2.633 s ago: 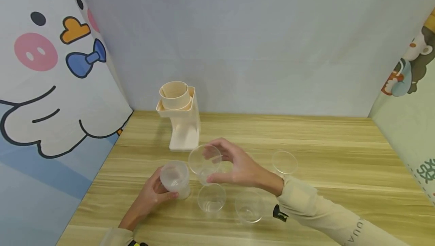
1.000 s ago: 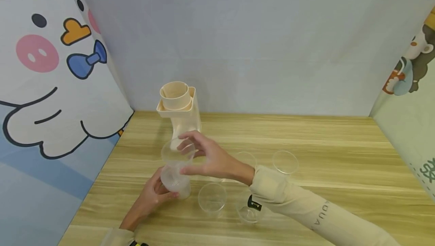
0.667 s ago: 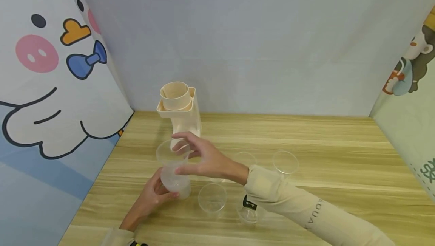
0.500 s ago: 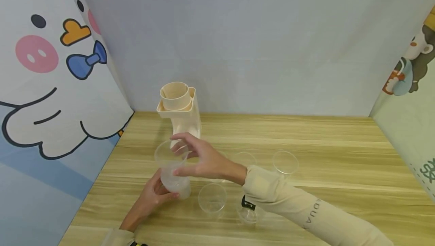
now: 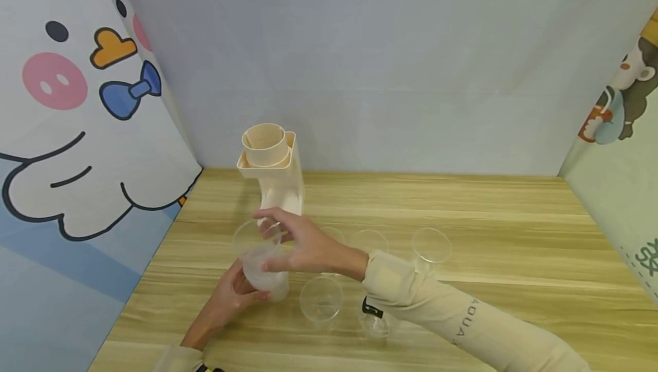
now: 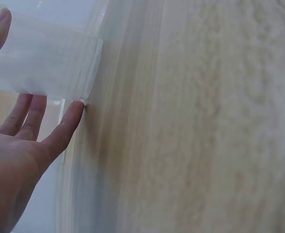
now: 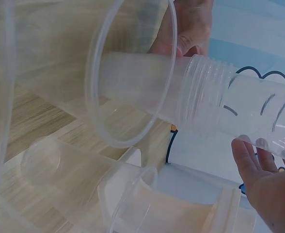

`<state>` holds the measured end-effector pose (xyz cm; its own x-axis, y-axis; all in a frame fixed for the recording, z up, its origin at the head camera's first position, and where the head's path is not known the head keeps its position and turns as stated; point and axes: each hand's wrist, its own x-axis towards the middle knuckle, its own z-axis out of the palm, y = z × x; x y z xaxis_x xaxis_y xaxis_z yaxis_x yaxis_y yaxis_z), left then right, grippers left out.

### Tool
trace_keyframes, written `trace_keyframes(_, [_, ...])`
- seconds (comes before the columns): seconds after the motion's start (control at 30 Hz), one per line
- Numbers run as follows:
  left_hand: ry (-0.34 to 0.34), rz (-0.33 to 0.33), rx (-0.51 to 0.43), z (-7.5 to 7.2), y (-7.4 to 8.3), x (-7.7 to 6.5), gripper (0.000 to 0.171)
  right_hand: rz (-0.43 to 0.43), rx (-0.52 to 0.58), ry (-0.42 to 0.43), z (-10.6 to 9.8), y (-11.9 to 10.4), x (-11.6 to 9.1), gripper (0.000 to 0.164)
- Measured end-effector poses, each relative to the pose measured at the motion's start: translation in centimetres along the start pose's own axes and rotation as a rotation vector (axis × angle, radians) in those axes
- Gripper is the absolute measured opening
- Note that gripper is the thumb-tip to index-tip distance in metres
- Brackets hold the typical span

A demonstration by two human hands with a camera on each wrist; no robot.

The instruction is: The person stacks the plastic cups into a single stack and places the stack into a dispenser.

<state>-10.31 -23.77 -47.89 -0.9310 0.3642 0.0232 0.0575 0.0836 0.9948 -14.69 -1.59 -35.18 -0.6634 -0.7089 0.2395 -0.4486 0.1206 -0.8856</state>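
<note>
My left hand (image 5: 225, 298) grips a stack of clear plastic cups (image 5: 277, 289), standing upright on the wooden table, at the left. Fingers and thumb spread round the stack in the left wrist view. Over it, my right hand (image 5: 319, 249) holds one more clear plastic cup (image 5: 241, 240) between thumb and fingers. That cup's lower part sits inside the stack's mouth; the right wrist view shows several rims (image 7: 200, 97) close together below its clear wall (image 7: 249, 116).
A beige stand with a round holder (image 5: 264, 146) rises behind the hands. Several single clear cups stand to the right, among them a near cup (image 5: 321, 303), a far-right cup (image 5: 432, 246) and one partly under the right sleeve (image 5: 377, 326). A cloth wall (image 5: 380, 75) closes the back.
My right hand has carried its cup left from beside the stack to above it, then lowered it into the stack's mouth. The left hand and stack have stayed in place.
</note>
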Motion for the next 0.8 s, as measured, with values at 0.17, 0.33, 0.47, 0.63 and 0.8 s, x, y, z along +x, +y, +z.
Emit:
trace_keyframes(0.17, [-0.002, -0.006, -0.013, 0.00, 0.05, -0.01, 0.081, -0.008, -0.029, -0.017, 0.08, 0.24, -0.02, 0.072])
trace_keyframes(0.33, [0.000, -0.013, -0.009, 0.02, 0.09, 0.03, 0.080, 0.012, -0.047, -0.025, 0.15, 0.28, -0.13, 0.073])
trace_keyframes(0.47, [0.002, -0.007, -0.013, 0.05, 0.07, 0.08, 0.081, 0.022, -0.085, -0.020, 0.25, 0.39, -0.23, 0.074])
trace_keyframes(0.63, [-0.002, 0.013, -0.019, 0.07, 0.00, 0.08, 0.082, 0.024, -0.124, -0.010, 0.31, 0.47, -0.34, 0.074])
trace_keyframes(0.8, [0.003, 0.017, -0.008, 0.07, -0.01, 0.12, 0.081, 0.023, -0.135, -0.008, 0.31, 0.63, -0.39, 0.073])
